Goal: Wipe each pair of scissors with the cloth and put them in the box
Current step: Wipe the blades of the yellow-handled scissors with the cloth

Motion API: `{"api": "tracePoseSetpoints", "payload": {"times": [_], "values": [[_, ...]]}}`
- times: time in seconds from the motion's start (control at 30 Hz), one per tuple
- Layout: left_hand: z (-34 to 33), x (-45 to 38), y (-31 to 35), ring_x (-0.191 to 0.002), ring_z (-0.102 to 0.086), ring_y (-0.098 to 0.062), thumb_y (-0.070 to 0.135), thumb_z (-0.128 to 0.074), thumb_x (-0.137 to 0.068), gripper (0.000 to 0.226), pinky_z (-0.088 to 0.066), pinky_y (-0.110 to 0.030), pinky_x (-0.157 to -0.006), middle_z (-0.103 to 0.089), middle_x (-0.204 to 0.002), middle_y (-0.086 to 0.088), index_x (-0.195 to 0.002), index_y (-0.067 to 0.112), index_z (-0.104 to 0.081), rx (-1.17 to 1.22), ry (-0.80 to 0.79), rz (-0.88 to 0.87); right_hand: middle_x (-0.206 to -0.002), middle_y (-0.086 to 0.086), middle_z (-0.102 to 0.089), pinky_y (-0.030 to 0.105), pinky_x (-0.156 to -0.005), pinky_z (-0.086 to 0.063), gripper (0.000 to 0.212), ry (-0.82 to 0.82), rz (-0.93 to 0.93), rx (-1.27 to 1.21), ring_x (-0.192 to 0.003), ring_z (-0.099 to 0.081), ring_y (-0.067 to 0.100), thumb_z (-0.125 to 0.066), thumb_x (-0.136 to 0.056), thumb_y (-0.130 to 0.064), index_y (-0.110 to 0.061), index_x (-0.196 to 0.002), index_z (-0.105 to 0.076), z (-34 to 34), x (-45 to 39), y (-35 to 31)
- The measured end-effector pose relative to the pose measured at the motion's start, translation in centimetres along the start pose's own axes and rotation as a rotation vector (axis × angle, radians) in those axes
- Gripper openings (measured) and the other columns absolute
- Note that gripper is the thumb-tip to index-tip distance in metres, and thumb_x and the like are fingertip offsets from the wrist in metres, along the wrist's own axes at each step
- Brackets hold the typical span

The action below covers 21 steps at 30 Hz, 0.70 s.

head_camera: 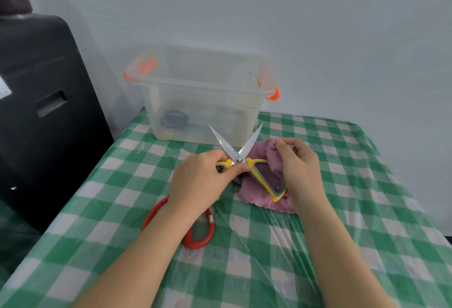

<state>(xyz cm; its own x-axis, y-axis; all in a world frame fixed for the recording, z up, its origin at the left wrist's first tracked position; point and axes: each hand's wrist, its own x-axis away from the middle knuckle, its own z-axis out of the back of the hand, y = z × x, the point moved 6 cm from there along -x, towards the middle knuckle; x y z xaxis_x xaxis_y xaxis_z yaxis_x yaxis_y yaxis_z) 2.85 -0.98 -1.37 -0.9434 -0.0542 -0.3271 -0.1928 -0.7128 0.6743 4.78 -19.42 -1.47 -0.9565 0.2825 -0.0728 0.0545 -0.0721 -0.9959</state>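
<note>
Head view: left hand [203, 178] grips wide-open yellow scissors [241, 158], right hand [299, 163] pinches cloth [264, 200]; bare blades could nick fingers.

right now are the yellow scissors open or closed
Open: the yellow scissors have their two blades spread in a V toward the box, held by the left hand.
</note>
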Motion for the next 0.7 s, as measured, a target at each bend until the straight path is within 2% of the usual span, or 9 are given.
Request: {"api": "tracePoseSetpoints", "payload": {"times": [0.07,0.13,0.23,0.3,0.43,0.53,0.63,0.7], "values": [[0.0,0.0,0.1,-0.047,-0.058,-0.019,0.068,-0.063,-0.073,0.044,-0.050,-0.041,-0.053,-0.046,-0.040,0.003,-0.061,0.027,-0.055,0.006,-0.002,0.000,-0.086,0.001,-0.067,0.031,-0.074,-0.052,0.006,-0.021,0.010,-0.042,-0.081,-0.064,0.016,-0.063,-0.092,-0.016,-0.018,-0.086,-0.063,0.1,0.1,-0.2],[0.1,0.0,0.1,-0.048,-0.058,-0.018,0.068,-0.064,-0.074,0.040,-0.050,-0.040,-0.054,-0.048,-0.039,0.003,-0.061,0.031,-0.054,-0.003,-0.001,0.003,-0.086,0.003,-0.067,0.029,-0.069,-0.051,0.005,-0.115,0.018,-0.020,-0.078,-0.064,0.016,-0.066,-0.089,-0.015,-0.016,-0.086,-0.063,-0.2,0.3,-0.5],[0.0,0.1,-0.1,-0.048,-0.058,-0.018,0.068,-0.063,-0.074,0.042,-0.050,-0.041,-0.054,-0.051,-0.041,0.001,-0.067,0.026,-0.060,-0.005,-0.004,0.012,-0.075,-0.001,-0.066,0.020,-0.060,-0.048,0.010,-0.295,0.013,-0.014,-0.070,-0.061,0.009,-0.068,-0.087,-0.010,-0.014,-0.077,-0.066,-1.0,0.8,-0.7],[-0.1,0.0,0.0,-0.049,-0.059,-0.021,0.067,-0.064,-0.075,0.044,-0.051,-0.042,-0.055,-0.052,-0.043,0.001,-0.068,0.023,-0.061,-0.019,-0.007,0.011,-0.071,-0.001,-0.068,0.018,-0.058,-0.050,0.011,-0.349,0.031,-0.008,-0.067,-0.062,0.008,-0.069,-0.086,-0.008,-0.012,-0.076,-0.069,-1.3,1.0,-0.9],[-0.1,0.1,0.1,-0.050,-0.060,-0.023,0.061,-0.066,-0.079,0.046,-0.051,-0.041,-0.055,-0.052,-0.045,0.002,-0.061,0.022,-0.049,-0.041,0.006,0.001,-0.078,-0.001,-0.074,0.024,-0.069,-0.057,0.002,-0.336,0.135,0.006,-0.074,-0.069,0.010,-0.073,-0.083,-0.006,-0.006,-0.083,-0.071,-2.0,1.3,-1.2],[-0.2,0.3,0.3,-0.050,-0.060,-0.024,0.061,-0.063,-0.081,0.045,-0.051,-0.042,-0.055,-0.054,-0.048,0.001,-0.062,0.023,-0.048,-0.065,0.006,-0.017,-0.073,-0.007,-0.072,0.016,-0.061,-0.052,0.012,-0.263,0.181,0.010,-0.069,-0.067,0.003,-0.077,-0.081,-0.007,-0.013,-0.082,-0.066,-2.6,1.8,-1.2],[-0.1,0.3,0.8,-0.050,-0.059,-0.022,0.062,-0.061,-0.081,0.044,-0.049,-0.040,-0.053,-0.054,-0.049,0.001,-0.068,0.020,-0.056,-0.082,0.018,-0.047,-0.077,0.003,-0.071,0.018,-0.056,-0.052,0.021,-0.173,0.189,-0.061,-0.063,-0.066,0.006,-0.077,-0.080,-0.009,-0.009,-0.088,-0.057,-2.6,2.1,-1.3],[-0.1,0.5,1.0,-0.053,-0.059,-0.022,0.063,-0.060,-0.081,0.045,-0.048,-0.036,-0.053,-0.054,-0.049,0.002,-0.070,0.020,-0.058,-0.101,0.021,-0.054,-0.071,0.003,-0.070,0.019,-0.053,-0.051,0.026,-0.137,0.202,-0.095,-0.059,-0.066,0.008,-0.077,-0.081,-0.007,-0.007,-0.090,-0.052,-2.6,2.3,-1.3]]}}
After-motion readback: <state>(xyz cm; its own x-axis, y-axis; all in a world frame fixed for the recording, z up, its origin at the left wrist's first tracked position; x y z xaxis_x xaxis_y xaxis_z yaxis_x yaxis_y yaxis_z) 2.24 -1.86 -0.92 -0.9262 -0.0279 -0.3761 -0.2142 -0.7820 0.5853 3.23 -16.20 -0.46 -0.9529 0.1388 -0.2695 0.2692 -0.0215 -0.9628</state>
